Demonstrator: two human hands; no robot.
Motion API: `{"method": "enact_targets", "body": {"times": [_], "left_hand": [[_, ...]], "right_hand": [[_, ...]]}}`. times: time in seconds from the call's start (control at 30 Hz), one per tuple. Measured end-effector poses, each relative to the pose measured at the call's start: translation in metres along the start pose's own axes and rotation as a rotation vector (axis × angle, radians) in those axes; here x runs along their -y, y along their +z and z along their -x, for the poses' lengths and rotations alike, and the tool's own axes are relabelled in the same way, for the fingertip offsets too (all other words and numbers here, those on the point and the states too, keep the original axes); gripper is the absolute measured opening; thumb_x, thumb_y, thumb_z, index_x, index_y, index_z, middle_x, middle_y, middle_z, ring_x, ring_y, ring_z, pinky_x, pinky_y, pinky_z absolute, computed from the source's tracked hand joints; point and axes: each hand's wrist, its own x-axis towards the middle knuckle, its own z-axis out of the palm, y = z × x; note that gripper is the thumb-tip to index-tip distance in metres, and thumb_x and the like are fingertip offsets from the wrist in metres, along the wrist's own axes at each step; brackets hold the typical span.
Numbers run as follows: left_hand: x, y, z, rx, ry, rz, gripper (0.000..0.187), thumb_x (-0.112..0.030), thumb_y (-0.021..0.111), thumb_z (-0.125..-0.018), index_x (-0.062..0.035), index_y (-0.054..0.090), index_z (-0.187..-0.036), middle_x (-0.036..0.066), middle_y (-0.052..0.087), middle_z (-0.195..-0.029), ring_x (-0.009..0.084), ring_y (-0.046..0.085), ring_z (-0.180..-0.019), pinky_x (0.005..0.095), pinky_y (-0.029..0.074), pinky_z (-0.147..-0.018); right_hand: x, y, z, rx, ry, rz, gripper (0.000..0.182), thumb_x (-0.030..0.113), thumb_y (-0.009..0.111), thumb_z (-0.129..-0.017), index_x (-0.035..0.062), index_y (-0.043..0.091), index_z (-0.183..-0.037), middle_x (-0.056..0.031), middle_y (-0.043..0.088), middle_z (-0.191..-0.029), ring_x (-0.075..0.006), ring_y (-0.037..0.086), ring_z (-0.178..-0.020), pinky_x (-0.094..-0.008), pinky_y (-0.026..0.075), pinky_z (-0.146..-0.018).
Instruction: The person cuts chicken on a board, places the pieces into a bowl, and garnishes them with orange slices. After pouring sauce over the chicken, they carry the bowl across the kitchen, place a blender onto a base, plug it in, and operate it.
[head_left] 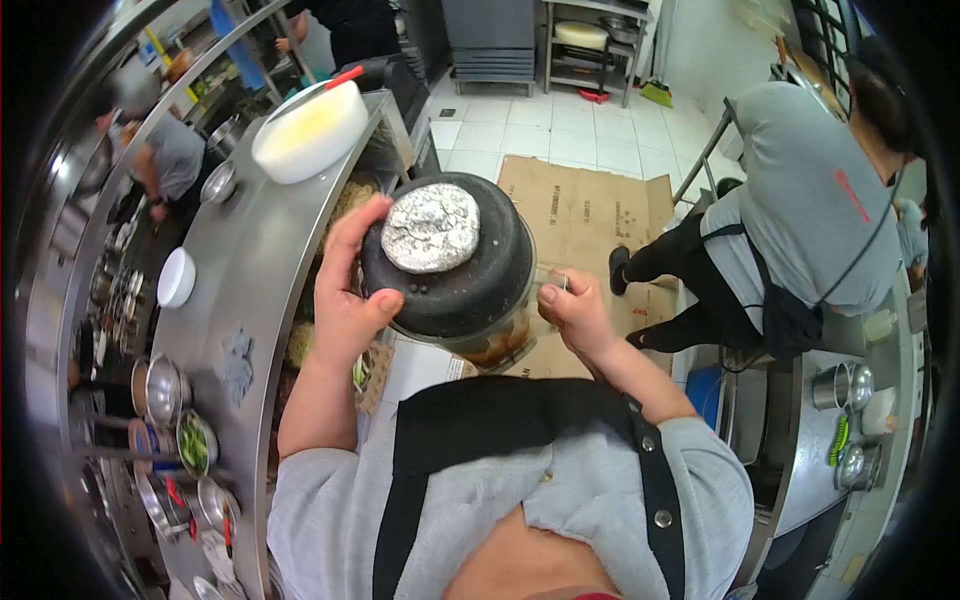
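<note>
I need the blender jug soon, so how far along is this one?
Done: the jug holds brownish contents and its black lid is on, the opening plugged with foil. In hand: the left hand presses the lid; the right hand grips the handle side. Left: it is held in the air, not set down or emptied.

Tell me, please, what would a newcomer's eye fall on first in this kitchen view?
A clear jug with a black lid capped by a foil ball, mid-frame. The left hand grips the lid's side; the right hand holds the handle. A white tub stands on the steel counter upper left; a co-worker bends at right.
</note>
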Motion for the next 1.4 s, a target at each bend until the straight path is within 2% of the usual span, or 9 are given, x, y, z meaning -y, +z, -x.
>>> {"method": "enact_targets", "body": {"times": [0.1,0.17,0.27,0.37,0.47,0.8,1.13,1.23,1.4], "left_hand": [[0.061,0.005,-0.053,-0.156,0.063,0.306,0.100,-0.062,0.066,-0.083,0.0026,0.025,-0.147,0.018,0.037,-0.147,0.0301,0.040,-0.135,0.0413,0.032,-0.112],[0.091,0.008,-0.093,-0.436,-0.051,0.298,0.094,-0.068,0.050,-0.089,0.0015,0.025,-0.147,0.018,0.037,-0.149,0.0301,0.039,-0.136,0.0422,0.033,-0.112],[0.137,0.020,-0.139,-0.234,-0.326,0.771,0.085,-0.068,0.033,-0.095,-0.0003,0.029,-0.147,0.017,0.040,-0.148,0.0281,0.040,-0.136,0.0411,0.032,-0.112],[0.181,0.038,-0.173,0.018,-0.360,0.736,0.079,-0.065,0.023,-0.098,-0.0021,0.035,-0.145,0.016,0.041,-0.147,0.0262,0.041,-0.135,0.0406,0.032,-0.113],[0.217,0.065,-0.218,-0.129,-0.468,0.718,0.073,-0.059,0.023,-0.100,-0.0026,0.038,-0.144,0.015,0.045,-0.144,0.0283,0.045,-0.131,0.0415,0.033,-0.112],[0.308,0.145,-0.382,-0.135,-0.171,0.773,0.056,-0.036,0.033,-0.099,0.0072,0.049,-0.131,0.020,0.057,-0.130,0.0291,0.057,-0.118,0.0415,0.044,-0.101],[0.420,0.231,-0.561,-0.073,-0.259,0.839,0.046,-0.028,0.035,-0.099,0.0051,0.057,-0.122,0.017,0.065,-0.116,0.0233,0.063,-0.102,0.0373,0.050,-0.091],[0.477,0.265,-0.614,-0.053,-0.269,0.773,0.046,-0.028,0.036,-0.099,0.0056,0.059,-0.119,0.016,0.066,-0.113,0.0233,0.064,-0.100,0.0366,0.050,-0.090],[0.531,0.331,-0.720,0.142,-0.391,0.912,0.063,-0.048,0.025,-0.102,0.0002,0.044,-0.138,0.016,0.053,-0.136,0.0265,0.052,-0.123,0.0399,0.041,-0.105]], "right_hand": [[0.005,-0.018,-0.067,0.010,-0.028,0.064,0.015,0.015,0.067,-0.088,0.0006,0.066,-0.085,0.0062,0.055,-0.072,-0.0021,0.044,-0.068,-0.0213,0.036,-0.060],[0.016,-0.029,-0.102,0.009,-0.018,0.155,0.015,0.015,0.068,-0.088,0.0003,0.067,-0.084,0.0062,0.055,-0.072,-0.0022,0.045,-0.068,-0.0213,0.036,-0.060],[0.021,-0.055,-0.157,-0.008,-0.038,0.189,0.015,0.015,0.068,-0.088,0.0000,0.067,-0.083,0.0059,0.056,-0.072,-0.0027,0.045,-0.067,-0.0219,0.038,-0.059],[0.030,-0.081,-0.205,-0.066,-0.036,0.134,0.017,0.015,0.067,-0.089,0.0004,0.066,-0.081,0.0056,0.057,-0.071,-0.0027,0.046,-0.067,-0.0219,0.039,-0.060],[0.033,-0.111,-0.256,-0.122,-0.031,0.064,0.030,0.020,0.066,-0.088,0.0083,0.048,-0.067,0.0050,0.043,-0.061,-0.0041,0.035,-0.058,-0.0237,0.028,-0.052],[0.088,-0.268,-0.427,0.028,-0.090,0.194,0.018,0.015,0.069,-0.084,0.0022,0.063,-0.074,0.0067,0.049,-0.066,-0.0022,0.041,-0.063,-0.0225,0.034,-0.055],[0.105,-0.394,-0.568,-0.058,-0.051,0.144,0.027,0.017,0.072,-0.086,0.0060,0.056,-0.067,0.0073,0.049,-0.063,-0.0018,0.041,-0.061,-0.0221,0.034,-0.053],[0.108,-0.440,-0.609,-0.130,-0.026,0.174,0.028,0.019,0.073,-0.086,0.0058,0.057,-0.067,0.0074,0.047,-0.062,-0.0025,0.039,-0.061,-0.0227,0.033,-0.052],[0.140,-0.518,-0.672,-0.272,-0.074,0.316,0.025,0.019,0.073,-0.086,0.0035,0.060,-0.072,0.0065,0.051,-0.065,-0.0028,0.041,-0.063,-0.0225,0.035,-0.055]]}}
